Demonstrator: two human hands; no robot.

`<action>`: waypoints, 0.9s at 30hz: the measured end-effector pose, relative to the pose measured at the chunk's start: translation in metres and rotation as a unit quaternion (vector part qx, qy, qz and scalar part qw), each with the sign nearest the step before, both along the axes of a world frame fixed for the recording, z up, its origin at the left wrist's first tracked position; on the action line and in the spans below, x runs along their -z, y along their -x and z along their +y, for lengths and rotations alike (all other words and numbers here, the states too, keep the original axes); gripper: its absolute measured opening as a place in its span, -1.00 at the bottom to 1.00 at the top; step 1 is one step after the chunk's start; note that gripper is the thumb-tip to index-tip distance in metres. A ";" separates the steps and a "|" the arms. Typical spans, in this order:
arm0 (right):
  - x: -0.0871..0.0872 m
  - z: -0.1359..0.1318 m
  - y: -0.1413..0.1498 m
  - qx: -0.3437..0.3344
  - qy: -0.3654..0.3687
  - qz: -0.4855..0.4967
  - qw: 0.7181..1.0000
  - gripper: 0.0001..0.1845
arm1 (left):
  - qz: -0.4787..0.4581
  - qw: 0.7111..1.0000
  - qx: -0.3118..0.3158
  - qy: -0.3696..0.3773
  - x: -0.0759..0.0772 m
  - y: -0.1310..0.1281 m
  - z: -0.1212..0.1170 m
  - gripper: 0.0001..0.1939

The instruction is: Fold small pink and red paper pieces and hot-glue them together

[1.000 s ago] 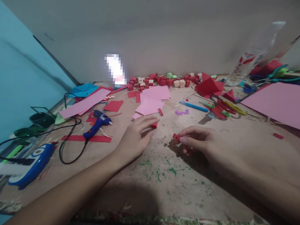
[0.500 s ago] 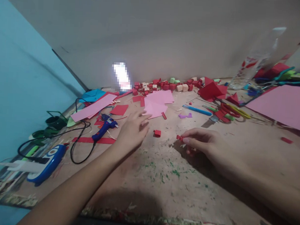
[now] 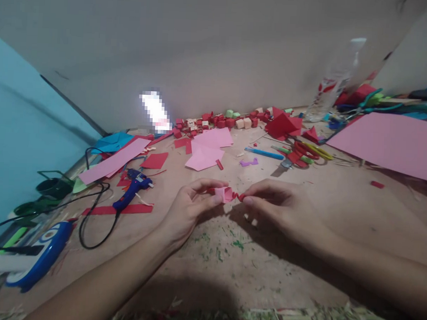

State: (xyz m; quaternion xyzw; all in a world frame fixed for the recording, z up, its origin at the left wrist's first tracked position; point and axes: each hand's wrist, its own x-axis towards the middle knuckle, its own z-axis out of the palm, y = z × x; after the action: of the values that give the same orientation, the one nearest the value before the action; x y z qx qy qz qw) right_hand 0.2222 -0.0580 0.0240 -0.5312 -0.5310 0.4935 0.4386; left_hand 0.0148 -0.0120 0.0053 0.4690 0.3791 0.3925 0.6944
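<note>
Between the thumb and fingers of my left hand (image 3: 193,204) is a small folded paper box (image 3: 225,194), pink on the side facing me and red behind. My right hand (image 3: 280,203) pinches a tiny red paper piece (image 3: 240,197) by its end. The red piece points at the open side of the box, and the two nearly touch or just meet; I cannot tell which. Both hands hover over the middle of the wooden table (image 3: 208,277). Beyond them lie pink paper sheets (image 3: 208,155) and a small red strip (image 3: 219,164).
A blue glue gun (image 3: 133,189) with a black cord lies left. Scissors (image 3: 307,152), a blue pen (image 3: 264,153) and a plastic bottle (image 3: 335,80) are at the right. Several little red paper boxes (image 3: 222,121) line the wall, near a lit phone (image 3: 155,111).
My left hand has closed on the small red box from the table and lifted it. My right hand has brought its red piece over to the box. The view has shifted right.
</note>
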 end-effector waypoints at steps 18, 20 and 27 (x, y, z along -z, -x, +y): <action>0.008 -0.004 -0.004 -0.102 -0.173 -0.184 0.962 -0.89 | -0.026 0.999 0.023 0.036 0.008 -0.007 -0.013 -0.73; 0.005 -0.004 -0.004 -0.114 -0.168 -0.179 0.963 -0.89 | -0.032 0.998 0.026 0.046 0.009 -0.005 -0.012 -0.72; 0.002 -0.002 -0.005 -0.116 -0.157 -0.179 0.964 -0.87 | -0.031 0.998 0.037 0.038 0.010 -0.004 -0.013 -0.74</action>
State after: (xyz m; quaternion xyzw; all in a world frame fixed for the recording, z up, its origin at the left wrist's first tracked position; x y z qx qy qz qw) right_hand 0.2273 -0.0596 0.0217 -0.4703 -0.7298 0.3479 0.3539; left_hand 0.0189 -0.0250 -0.0048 0.4438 0.3544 0.3664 0.7370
